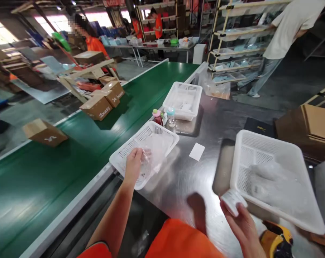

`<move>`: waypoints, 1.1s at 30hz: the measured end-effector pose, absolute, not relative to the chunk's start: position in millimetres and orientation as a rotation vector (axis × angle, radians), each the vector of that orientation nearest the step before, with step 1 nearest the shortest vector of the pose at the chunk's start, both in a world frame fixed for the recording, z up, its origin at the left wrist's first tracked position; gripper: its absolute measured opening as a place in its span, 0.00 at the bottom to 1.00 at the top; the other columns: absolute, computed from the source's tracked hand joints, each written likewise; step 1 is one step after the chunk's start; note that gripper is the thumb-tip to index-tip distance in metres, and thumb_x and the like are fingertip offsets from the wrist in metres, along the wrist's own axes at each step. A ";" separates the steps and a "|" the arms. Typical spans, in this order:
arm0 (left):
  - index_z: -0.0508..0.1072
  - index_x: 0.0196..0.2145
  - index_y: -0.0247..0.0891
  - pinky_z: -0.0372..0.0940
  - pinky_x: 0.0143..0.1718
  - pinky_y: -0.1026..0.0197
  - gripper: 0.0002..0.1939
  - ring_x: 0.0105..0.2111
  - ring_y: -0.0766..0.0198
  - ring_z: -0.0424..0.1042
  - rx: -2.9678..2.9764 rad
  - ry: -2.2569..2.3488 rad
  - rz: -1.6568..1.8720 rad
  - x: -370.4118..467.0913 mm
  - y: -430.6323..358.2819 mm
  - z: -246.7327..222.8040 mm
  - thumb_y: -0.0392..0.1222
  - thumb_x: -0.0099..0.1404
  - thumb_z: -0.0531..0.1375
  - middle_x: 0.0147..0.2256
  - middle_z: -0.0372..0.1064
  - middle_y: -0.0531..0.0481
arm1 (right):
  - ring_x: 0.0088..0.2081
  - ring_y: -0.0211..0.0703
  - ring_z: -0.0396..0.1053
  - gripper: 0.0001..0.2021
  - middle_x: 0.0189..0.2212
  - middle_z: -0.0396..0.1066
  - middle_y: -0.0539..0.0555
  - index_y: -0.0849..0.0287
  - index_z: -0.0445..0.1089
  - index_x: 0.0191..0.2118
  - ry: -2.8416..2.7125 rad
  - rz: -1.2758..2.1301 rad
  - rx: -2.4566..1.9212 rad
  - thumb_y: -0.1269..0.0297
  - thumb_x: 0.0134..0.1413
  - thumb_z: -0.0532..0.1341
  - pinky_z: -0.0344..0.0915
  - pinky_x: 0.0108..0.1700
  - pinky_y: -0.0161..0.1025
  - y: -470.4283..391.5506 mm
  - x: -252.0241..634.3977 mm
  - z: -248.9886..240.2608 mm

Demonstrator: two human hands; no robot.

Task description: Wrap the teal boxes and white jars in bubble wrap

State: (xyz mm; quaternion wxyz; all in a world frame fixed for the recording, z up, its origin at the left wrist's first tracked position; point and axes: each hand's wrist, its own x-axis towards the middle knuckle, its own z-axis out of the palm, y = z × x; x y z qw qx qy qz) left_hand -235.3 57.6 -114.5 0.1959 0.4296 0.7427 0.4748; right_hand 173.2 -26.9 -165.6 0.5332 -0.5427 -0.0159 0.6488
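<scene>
My left hand (133,163) is closed on the edge of a see-through plastic bag (158,148), above a shallow white basket (114,157) at the table's left edge. Its fingertips are partly behind the film. In my right hand (244,224) is a small white packet (233,201), gripped between thumb and fingers; what it contains I cannot tell. That hand is beside the near left corner of a larger white basket (239,163), where see-through plastic bags (275,179) lie. A white card (197,151) rests flat on the metal table (183,179) between my hands.
Two small bottles (171,117) stand behind the left basket, before another white basket (182,116). Left runs a green conveyor (98,147) bearing brown cartons (96,107). A yellow-and-black tool (276,238) lies near right. A person (288,36) stands by the shelving rack.
</scene>
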 end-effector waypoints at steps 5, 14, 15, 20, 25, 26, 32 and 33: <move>0.58 0.25 0.42 0.59 0.36 0.58 0.12 0.27 0.62 0.59 1.189 2.343 1.433 -235.4 70.9 -109.0 0.49 0.60 0.55 0.22 0.54 0.55 | 0.45 0.55 0.75 0.21 0.38 0.79 0.57 0.57 0.76 0.33 -0.087 1.762 -1.087 0.59 0.27 0.76 0.71 0.48 0.51 -24.3 126.5 -153.1; 0.62 0.26 0.42 0.59 0.36 0.58 0.05 0.31 0.57 0.67 1.332 2.471 0.987 -283.1 87.1 -146.7 0.40 0.56 0.57 0.26 0.65 0.51 | 0.44 0.53 0.75 0.14 0.29 0.78 0.51 0.57 0.74 0.22 -0.066 1.735 -1.212 0.62 0.27 0.77 0.67 0.52 0.52 -35.8 152.1 -173.5; 0.61 0.23 0.42 0.58 0.33 0.60 0.08 0.27 0.59 0.66 1.302 2.449 0.928 -281.2 90.1 -160.2 0.39 0.55 0.58 0.22 0.61 0.53 | 0.44 0.53 0.75 0.14 0.29 0.78 0.51 0.57 0.75 0.23 -0.071 1.722 -1.238 0.62 0.26 0.77 0.66 0.53 0.52 -36.3 154.4 -173.4; 0.53 0.15 0.42 0.50 0.28 0.61 0.18 0.21 0.64 0.56 1.233 2.394 0.827 -279.7 84.5 -204.0 0.39 0.54 0.59 0.15 0.48 0.58 | 0.44 0.53 0.74 0.17 0.32 0.79 0.54 0.57 0.76 0.28 -0.085 1.694 -1.270 0.62 0.25 0.77 0.64 0.55 0.54 -43.0 157.5 -165.4; 0.49 0.17 0.43 0.46 0.29 0.60 0.18 0.23 0.64 0.49 1.153 2.532 1.012 -281.5 76.7 -188.9 0.38 0.55 0.56 0.17 0.43 0.58 | 0.47 0.56 0.74 0.14 0.29 0.77 0.52 0.56 0.75 0.25 -0.050 1.678 -1.242 0.61 0.27 0.76 0.61 0.58 0.57 -47.3 152.9 -169.7; 0.49 0.18 0.43 0.46 0.29 0.60 0.17 0.23 0.64 0.49 1.149 2.547 1.069 -277.6 75.8 -183.1 0.38 0.55 0.56 0.17 0.43 0.58 | 0.47 0.56 0.74 0.15 0.29 0.78 0.52 0.55 0.76 0.26 -0.050 1.692 -1.231 0.61 0.27 0.76 0.60 0.59 0.57 -46.7 149.8 -170.0; 0.50 0.19 0.42 0.48 0.29 0.62 0.17 0.23 0.66 0.48 1.285 2.349 1.300 -233.8 65.9 -158.2 0.43 0.55 0.58 0.18 0.44 0.59 | 0.52 0.57 0.70 0.22 0.47 0.76 0.59 0.55 0.77 0.40 -0.252 1.926 -1.016 0.58 0.33 0.74 0.61 0.57 0.56 -35.0 111.3 -157.1; 0.51 0.19 0.42 0.48 0.28 0.62 0.17 0.23 0.66 0.49 1.293 2.308 1.326 -227.0 64.1 -155.7 0.43 0.55 0.58 0.18 0.44 0.59 | 0.53 0.57 0.69 0.22 0.48 0.75 0.59 0.55 0.76 0.41 -0.266 1.969 -0.970 0.59 0.34 0.74 0.62 0.57 0.55 -31.8 101.5 -155.6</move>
